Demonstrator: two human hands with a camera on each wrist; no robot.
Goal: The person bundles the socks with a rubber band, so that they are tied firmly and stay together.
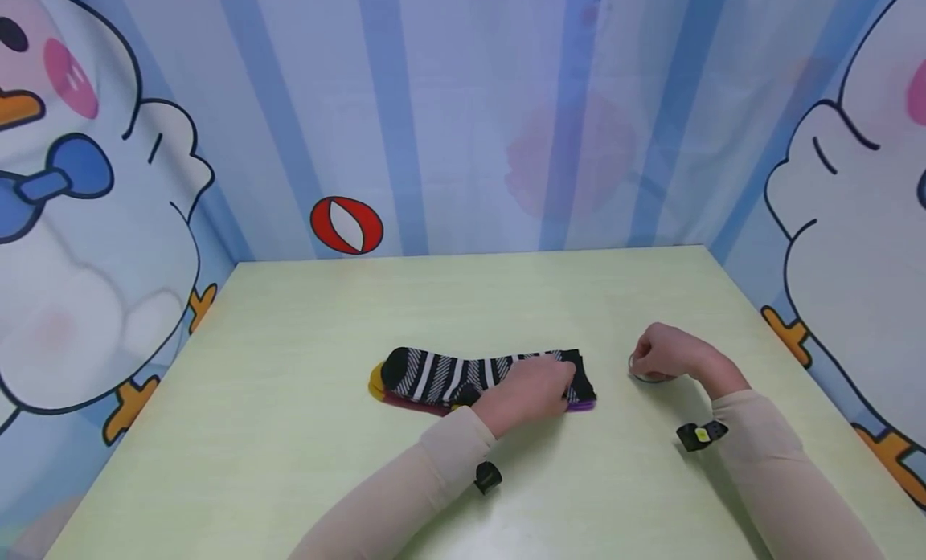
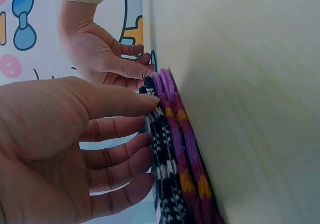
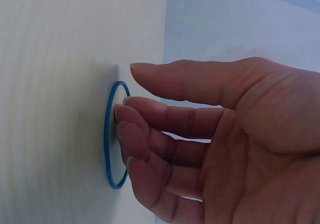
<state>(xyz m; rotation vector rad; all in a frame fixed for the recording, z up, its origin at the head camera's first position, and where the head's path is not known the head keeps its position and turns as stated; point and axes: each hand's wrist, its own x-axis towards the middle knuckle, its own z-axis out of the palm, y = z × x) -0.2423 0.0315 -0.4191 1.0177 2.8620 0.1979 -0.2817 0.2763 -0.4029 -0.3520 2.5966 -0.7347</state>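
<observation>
A black-and-white patterned sock [image 1: 441, 375] lies flat on top of a maroon sock pair with yellow toes [image 1: 375, 383]. Seen edge-on in the left wrist view, the lower socks [image 2: 192, 156] have purple cuffs and orange patches. My left hand [image 1: 531, 387] lies over the cuff end of the stack, its thumb and loosely bent fingers touching the black-and-white sock. To the right, a thin blue elastic band [image 3: 107, 144] lies on the table. My right hand [image 1: 669, 355] hovers low over this band, fingertips right at it and the thumb spread apart from the fingers.
The pale table [image 1: 304, 319] meets a blue striped curtain [image 1: 463, 126] at its back edge. Printed cartoon ducks cover the cloth on both sides. A small black camera is strapped at each wrist.
</observation>
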